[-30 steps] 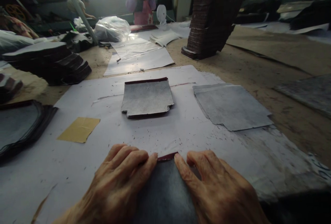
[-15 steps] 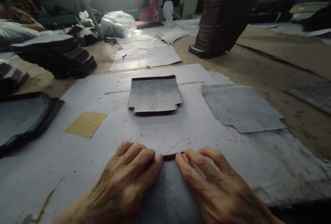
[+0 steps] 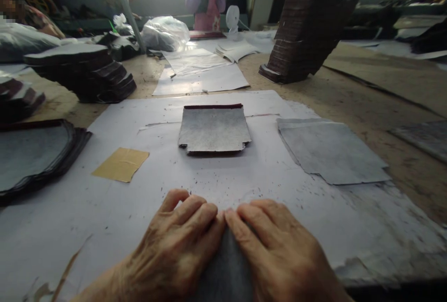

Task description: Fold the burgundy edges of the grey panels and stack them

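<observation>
A grey sheet (image 3: 226,269) lies at the near middle of the white paper, mostly covered by my hands. My left hand (image 3: 181,241) presses on its far edge from the left, with curled fingers. My right hand (image 3: 275,246) grips the same edge from the right, its fingers close together. The tips of both hands nearly touch, and the dark red edge strip is hidden beneath them. Beyond them sits a small stack of grey pieces (image 3: 214,130) with a dark red far edge. More grey pieces (image 3: 331,151) lie to the right, and a tan square (image 3: 121,164) to the left.
Dark stacks stand at the back left (image 3: 84,71) and back right (image 3: 303,34). Another pile (image 3: 31,153) lies at the left edge. Loose white sheets (image 3: 202,78), a plastic bag (image 3: 165,33), a pole (image 3: 126,9) and a person in a pink apron (image 3: 208,13) are farther back.
My right hand has moved left toward my left hand, and its fingers have drawn together, covering the dark red edge. The whole view has shifted slightly.
</observation>
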`<state>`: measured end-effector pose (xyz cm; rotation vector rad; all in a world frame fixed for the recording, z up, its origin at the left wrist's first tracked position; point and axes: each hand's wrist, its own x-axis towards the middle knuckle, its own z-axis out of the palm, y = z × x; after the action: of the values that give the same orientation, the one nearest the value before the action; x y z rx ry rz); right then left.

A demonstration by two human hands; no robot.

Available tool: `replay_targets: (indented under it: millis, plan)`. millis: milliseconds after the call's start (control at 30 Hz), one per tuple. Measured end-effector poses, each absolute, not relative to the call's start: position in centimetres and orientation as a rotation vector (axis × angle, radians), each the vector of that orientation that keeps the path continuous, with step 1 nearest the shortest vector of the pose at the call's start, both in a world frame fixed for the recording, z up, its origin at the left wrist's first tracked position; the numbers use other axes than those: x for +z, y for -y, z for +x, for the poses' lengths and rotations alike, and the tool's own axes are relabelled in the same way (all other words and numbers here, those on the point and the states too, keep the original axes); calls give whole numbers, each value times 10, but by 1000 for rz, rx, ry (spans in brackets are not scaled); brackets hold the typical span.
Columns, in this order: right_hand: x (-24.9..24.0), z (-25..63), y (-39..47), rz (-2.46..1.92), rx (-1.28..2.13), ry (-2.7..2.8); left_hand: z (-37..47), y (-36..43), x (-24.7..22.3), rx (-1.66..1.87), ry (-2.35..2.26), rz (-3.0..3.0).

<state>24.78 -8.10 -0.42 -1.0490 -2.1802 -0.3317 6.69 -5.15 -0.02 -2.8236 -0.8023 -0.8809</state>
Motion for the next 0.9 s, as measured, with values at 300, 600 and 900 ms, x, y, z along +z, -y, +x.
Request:
replay_targets:
  millis: [300,600,900]
  plan:
    - [-16,244,89,-1039,-495,2317,33,50,7,-840,887,-2947]
    - [-7,245,84,-1022,-374,2429,29,50,2,-851,773,-3029]
    - [3,223,80,-1015,-498,2400,35,51,1,-902,757,-2998]
